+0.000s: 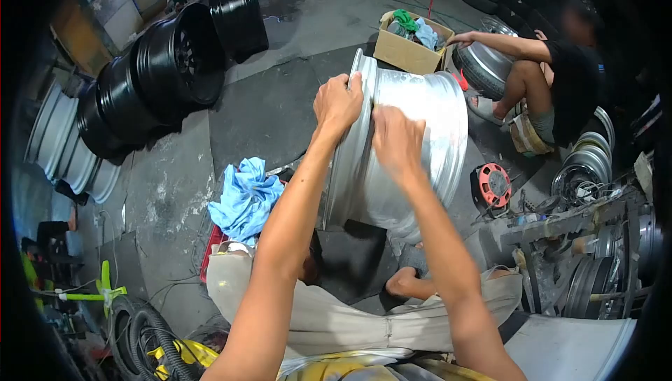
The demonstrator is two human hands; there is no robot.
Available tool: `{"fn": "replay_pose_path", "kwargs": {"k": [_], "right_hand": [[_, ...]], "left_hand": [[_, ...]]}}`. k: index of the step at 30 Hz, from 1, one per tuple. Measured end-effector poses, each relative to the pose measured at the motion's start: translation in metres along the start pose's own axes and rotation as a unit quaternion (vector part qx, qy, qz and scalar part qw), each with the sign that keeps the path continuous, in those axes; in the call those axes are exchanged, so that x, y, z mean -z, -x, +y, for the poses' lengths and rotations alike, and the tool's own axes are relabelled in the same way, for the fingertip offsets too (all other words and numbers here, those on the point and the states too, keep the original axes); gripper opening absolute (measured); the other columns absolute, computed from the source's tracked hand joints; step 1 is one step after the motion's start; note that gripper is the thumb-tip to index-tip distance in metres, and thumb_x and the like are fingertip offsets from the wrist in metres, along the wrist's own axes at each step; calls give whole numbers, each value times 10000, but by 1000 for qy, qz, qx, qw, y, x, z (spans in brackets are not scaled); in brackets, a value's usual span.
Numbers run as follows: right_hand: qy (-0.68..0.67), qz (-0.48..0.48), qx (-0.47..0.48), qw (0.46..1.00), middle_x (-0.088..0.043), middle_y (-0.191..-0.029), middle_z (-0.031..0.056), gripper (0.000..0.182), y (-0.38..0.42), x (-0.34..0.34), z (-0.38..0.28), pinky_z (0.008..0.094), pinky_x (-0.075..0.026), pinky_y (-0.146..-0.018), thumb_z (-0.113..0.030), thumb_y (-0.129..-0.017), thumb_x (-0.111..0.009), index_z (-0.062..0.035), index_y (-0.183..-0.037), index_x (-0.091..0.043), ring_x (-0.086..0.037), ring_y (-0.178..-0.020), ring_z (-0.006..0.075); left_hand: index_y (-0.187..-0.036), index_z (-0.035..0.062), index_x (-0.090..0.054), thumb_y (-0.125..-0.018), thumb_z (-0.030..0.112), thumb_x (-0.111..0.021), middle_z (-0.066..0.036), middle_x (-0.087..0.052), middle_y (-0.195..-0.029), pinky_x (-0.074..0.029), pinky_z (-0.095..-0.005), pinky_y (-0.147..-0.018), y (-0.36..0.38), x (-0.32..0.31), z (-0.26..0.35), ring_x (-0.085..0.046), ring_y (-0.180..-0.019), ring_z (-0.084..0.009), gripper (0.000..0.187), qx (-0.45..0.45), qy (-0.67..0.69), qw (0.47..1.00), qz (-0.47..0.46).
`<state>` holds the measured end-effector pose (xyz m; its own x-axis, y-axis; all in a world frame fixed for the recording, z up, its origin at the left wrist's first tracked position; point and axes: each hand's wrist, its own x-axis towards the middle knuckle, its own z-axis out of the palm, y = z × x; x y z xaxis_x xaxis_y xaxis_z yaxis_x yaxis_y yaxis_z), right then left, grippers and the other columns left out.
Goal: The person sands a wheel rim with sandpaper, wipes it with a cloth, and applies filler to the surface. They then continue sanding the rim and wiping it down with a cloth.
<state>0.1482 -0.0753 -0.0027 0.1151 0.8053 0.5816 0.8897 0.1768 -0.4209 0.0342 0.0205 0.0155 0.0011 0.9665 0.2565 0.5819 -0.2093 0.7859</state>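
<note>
A bare silver wheel rim (420,101) stands on its tread side before my knees, its near flange turned to the left. My left hand (338,104) is closed over the top of that flange, thumb toward the barrel. Curled against the barrel just inside the flange is my right hand (399,139), smeared by motion; whatever its fingers hold, if anything, is hidden. Below the rim lies a dark pad (357,258). A crumpled light-blue cloth (245,199) rests left of my forearm, on a red crate (212,254).
Black wheel rims (150,80) stand in a row at left, with silver ones (66,139) beside them. A cardboard box (409,48) of rags sits beyond my rim. At right, a seated person (560,80) touches a tyred wheel (483,69). A red reel (494,185) lies nearby.
</note>
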Motion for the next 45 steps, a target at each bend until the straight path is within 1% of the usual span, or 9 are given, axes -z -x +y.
{"fn": "replay_pose_path", "kwargs": {"k": [8, 14, 21, 27, 35, 38, 40, 43, 45], "right_hand": [[74, -54, -28, 995, -696, -843, 158, 125, -56, -9, 15, 527, -383, -734, -107, -870, -587, -61, -802, -682, -664, -786, 372], [39, -31, 71, 996, -626, -823, 131, 120, 63, 12, -18, 471, -360, -771, -97, -947, -532, -53, -1006, -626, -644, -761, 340], [75, -38, 15, 996, -657, -871, 145, 144, -25, -5, 5, 469, -356, -755, -96, -962, -528, -40, -1004, -654, -647, -788, 346], [25, -22, 64, 997, -650, -877, 141, 141, 77, 12, -22, 460, -356, -753, -98, -950, -569, -40, -1031, -670, -639, -773, 340], [54, -35, 19, 998, -660, -851, 162, 155, 4, 8, -7, 470, -371, -762, -127, -973, -541, -39, -972, -668, -650, -812, 345], [32, -81, 49, 995, -674, -851, 170, 170, 55, 32, -18, 497, -375, -763, -137, -968, -558, -25, -915, -675, -654, -840, 354], [-107, -325, 98, 934, -680, -868, 167, 182, 68, 69, -15, 486, -383, -754, -139, -967, -574, -10, -884, -672, -649, -842, 361], [-95, -139, 22, 986, -672, -877, 158, 163, 45, 71, -8, 445, -394, -752, -127, -969, -582, -6, -963, -691, -638, -830, 359], [2, -137, 36, 990, -681, -903, 136, 182, 31, 73, -26, 414, -396, -751, -127, -975, -582, -20, -1052, -707, -637, -812, 330]], "left_hand": [[-949, 9, -731, -975, 445, -523, -285, -710, -964, -505, -556, -860, 0, 2, 1, -665, -976, -489, 483, -3, -12, 1000, 1], [-980, 17, -742, -972, 441, -526, -274, -718, -989, -510, -539, -884, -12, -4, 0, -670, -1010, -472, 476, 14, 5, 1000, -13], [-982, 26, -743, -968, 458, -523, -280, -713, -1014, -508, -547, -894, -6, -1, 1, -665, -1023, -475, 485, 19, 6, 1000, -10], [-953, 17, -734, -972, 450, -513, -283, -711, -980, -505, -553, -874, -4, -1, -1, -664, -994, -486, 486, 21, 8, 1000, -22], [-937, 4, -726, -981, 449, -498, -280, -711, -985, -499, -552, -867, -1, 0, -1, -663, -992, -485, 502, 9, 26, 1000, -5], [-930, 2, -725, -977, 462, -499, -277, -712, -980, -498, -548, -867, -5, 0, -2, -663, -991, -485, 514, 18, 39, 999, -11], [-928, 2, -728, -980, 471, -494, -277, -713, -976, -499, -538, -871, -3, -3, -6, -665, -982, -485, 527, 8, 36, 999, -13], [-934, -4, -726, -985, 468, -490, -283, -709, -975, -498, -536, -867, -2, -3, -7, -665, -973, -483, 530, 14, 59, 998, -16], [-926, -17, -720, -992, 467, -476, -295, -701, -966, -494, -535, -863, 2, 3, -4, -662, -970, -485, 546, 21, 57, 998, -21]]}}
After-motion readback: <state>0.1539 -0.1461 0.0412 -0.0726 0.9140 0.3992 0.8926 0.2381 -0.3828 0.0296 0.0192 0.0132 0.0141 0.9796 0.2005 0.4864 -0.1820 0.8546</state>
